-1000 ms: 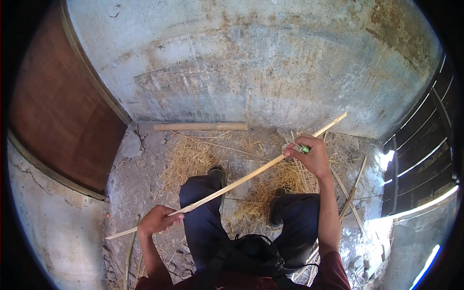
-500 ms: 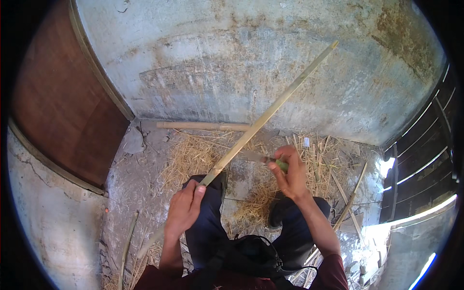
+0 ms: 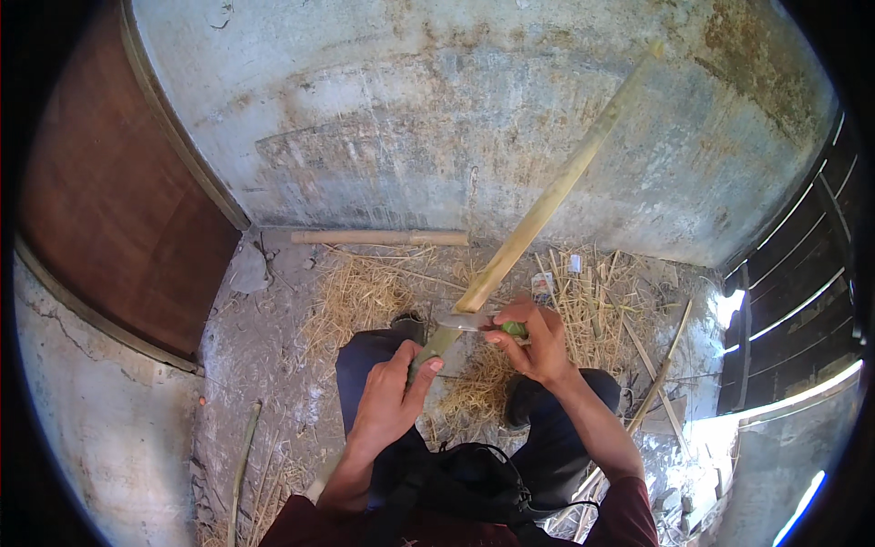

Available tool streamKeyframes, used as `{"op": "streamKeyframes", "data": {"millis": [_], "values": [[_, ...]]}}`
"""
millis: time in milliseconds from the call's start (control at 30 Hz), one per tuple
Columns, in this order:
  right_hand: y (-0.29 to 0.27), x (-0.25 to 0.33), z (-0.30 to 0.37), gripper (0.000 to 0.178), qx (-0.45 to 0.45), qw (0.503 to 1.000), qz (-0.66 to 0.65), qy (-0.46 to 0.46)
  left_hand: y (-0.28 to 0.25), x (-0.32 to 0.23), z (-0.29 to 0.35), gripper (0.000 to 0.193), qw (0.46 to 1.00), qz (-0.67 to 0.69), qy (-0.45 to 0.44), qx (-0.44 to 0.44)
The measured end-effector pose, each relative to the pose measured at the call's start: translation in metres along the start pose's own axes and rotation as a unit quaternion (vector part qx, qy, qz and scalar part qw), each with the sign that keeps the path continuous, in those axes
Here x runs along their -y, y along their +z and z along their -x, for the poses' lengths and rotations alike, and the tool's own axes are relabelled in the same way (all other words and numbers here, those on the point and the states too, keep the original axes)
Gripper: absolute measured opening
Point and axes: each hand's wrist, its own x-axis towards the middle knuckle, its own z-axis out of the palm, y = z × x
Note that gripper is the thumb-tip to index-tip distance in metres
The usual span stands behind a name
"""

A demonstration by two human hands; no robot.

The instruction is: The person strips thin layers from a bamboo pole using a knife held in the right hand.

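Note:
A long split bamboo strip slants from my lap up toward the far wall on the right. Its lower end is gripped by my left hand, the thumb lying along its edge. My right hand is closed round the green handle of a knife. The blade lies across the strip a little above my left hand, touching or very close to it. Above the blade the strip's face is pale yellow; below it is greener. Part of the handle is hidden by my fingers.
Pale shavings are strewn over the floor between and beyond my legs. A bamboo pole lies at the foot of the stained wall. Loose strips lie at right, a green stick at left. A brown door panel stands left.
The strip has come round and moved right, its far end higher. My left hand has moved right and in. The knife, apart from the strip's middle earlier, now lies across it.

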Motion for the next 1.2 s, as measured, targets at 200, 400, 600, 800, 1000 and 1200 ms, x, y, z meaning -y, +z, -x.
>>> {"op": "streamKeyframes", "data": {"millis": [200, 400, 600, 800, 1000, 1200], "values": [[0.000, 0.000, 0.002, 0.034, 0.018, 0.998, 0.016, -0.049, 0.009, -0.007, -0.003, 0.028, 0.998, 0.026, 0.042, -0.039], [0.002, 0.005, -0.002, 0.036, 0.014, 0.998, 0.029, -0.056, 0.013, -0.005, -0.003, 0.025, 0.998, 0.011, 0.040, -0.047], [0.002, 0.005, -0.002, 0.037, 0.037, 0.995, 0.042, -0.078, 0.020, -0.007, -0.003, 0.029, 0.998, 0.041, 0.033, -0.038], [0.005, 0.008, 0.001, 0.036, 0.029, 0.996, 0.061, -0.060, 0.021, -0.013, -0.006, 0.036, 0.997, 0.068, 0.016, -0.032], [0.007, 0.010, 0.001, 0.034, 0.017, 0.995, 0.043, -0.083, 0.024, -0.015, -0.007, 0.033, 0.996, 0.075, 0.034, -0.042], [0.006, 0.011, 0.002, 0.031, 0.018, 0.994, 0.070, -0.086, 0.025, -0.006, -0.004, 0.032, 0.999, 0.046, -0.004, -0.015]]}}
